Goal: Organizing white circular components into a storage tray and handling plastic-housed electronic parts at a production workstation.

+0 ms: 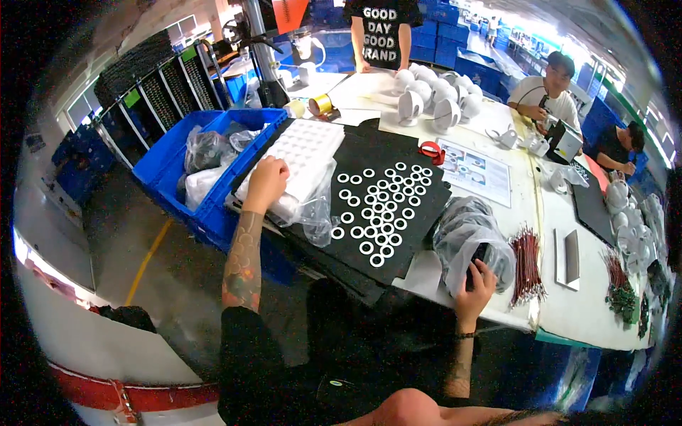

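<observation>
My left hand (268, 179), its fingers curled in, rests at the near edge of a white tray (307, 145) with rows of shallow pockets. Whatever those fingers hold, if anything, is hidden. Clear plastic film (317, 216) hangs beside the tray. At the mouth of a clear plastic bag (465, 231) full of dark pieces, my right hand (477, 290) has its fingers closed around a black piece (480, 254). Between my hands, many white rings (383, 207) lie scattered over a black mat (419, 245).
A blue bin (163, 167) with bagged parts stands left. Red wires (526, 266) lie right of the bag, near a metal bracket (567, 259). Farther back are a red tape roll (431, 151), a printed sheet (476, 170) and white round housings (444, 96). Co-workers (558, 89) work around the table.
</observation>
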A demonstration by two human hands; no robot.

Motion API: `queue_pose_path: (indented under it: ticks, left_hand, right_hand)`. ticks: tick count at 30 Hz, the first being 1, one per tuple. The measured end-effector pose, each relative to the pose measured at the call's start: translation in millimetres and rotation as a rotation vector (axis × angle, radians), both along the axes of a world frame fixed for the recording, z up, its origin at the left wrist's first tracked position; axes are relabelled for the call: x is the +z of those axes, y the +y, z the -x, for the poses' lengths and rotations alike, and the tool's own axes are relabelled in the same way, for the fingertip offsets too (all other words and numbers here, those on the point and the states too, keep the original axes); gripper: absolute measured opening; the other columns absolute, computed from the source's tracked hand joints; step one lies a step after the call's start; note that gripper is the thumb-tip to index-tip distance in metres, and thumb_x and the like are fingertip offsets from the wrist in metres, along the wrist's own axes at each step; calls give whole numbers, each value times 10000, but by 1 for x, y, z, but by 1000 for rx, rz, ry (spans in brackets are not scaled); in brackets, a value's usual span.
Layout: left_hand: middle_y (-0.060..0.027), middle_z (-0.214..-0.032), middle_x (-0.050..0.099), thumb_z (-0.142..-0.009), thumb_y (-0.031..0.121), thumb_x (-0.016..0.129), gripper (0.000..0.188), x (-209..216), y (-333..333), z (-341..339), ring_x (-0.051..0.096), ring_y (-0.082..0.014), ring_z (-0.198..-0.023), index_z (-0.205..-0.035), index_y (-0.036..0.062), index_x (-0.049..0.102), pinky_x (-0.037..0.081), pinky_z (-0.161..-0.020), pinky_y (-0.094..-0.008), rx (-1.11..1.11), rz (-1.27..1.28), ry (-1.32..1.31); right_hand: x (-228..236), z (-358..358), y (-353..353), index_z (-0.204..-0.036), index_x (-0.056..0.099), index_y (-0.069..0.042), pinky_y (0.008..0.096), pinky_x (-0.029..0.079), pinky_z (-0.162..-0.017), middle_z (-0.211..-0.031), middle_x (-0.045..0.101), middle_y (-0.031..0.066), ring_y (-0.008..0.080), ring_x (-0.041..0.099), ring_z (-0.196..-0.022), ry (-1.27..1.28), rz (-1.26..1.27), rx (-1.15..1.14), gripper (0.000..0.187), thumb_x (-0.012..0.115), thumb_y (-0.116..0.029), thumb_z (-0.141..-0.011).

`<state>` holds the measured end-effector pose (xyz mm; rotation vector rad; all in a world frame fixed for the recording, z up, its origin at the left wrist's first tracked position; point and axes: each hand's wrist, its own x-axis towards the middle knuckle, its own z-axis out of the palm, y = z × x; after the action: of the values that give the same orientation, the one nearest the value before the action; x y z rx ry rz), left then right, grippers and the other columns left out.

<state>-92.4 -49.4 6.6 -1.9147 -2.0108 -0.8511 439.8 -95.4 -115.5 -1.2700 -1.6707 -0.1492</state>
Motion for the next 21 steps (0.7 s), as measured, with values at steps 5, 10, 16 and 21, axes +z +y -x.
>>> queue_pose_path:
  ticks: [5, 10, 16, 21]
  left_hand:
    - [-153, -977, 661, -910, 120, 650, 69, -30, 17, 37, 613, -376, -996, -889, 54, 648, 500, -824, -494, 52, 25, -19]
    - [-190, -934, 591, -996, 84, 540, 94, -39, -5, 12, 567, -384, -938, -977, -8, 549, 448, -847, -463, 15, -334, -90]
    - [-92, -961, 640, -1041, 131, 571, 119, -39, -55, -68, 600, -218, -868, -1032, 13, 580, 484, -802, -343, 168, -706, -495]
    - [-100, -977, 746, -1005, 66, 653, 208, -35, -105, -193, 682, -124, -817, -1183, -40, 674, 562, -706, -263, -380, -261, -1375]
  right_hand:
    - [1, 10, 2, -1078, 753, -66, 429, 462, -931, -1136, 704, 97, 307, 620, -1023, 28, -81, -30, 228, 751, -83, -851]
    - [-1, 11, 9, -1068, 750, -75, 431, 464, -924, -1119, 702, 93, 309, 614, -1024, 28, -74, -50, 211, 756, -113, -860]
    - [3, 2, 4, -1024, 672, -86, 428, 387, -991, -1124, 702, 88, 308, 607, -1069, 38, -65, -28, 221, 778, -138, -837]
    - [6, -5, -3, -1052, 649, -37, 391, 464, -918, -1019, 689, 108, 271, 620, -942, 42, -219, 10, 253, 732, 53, -831]
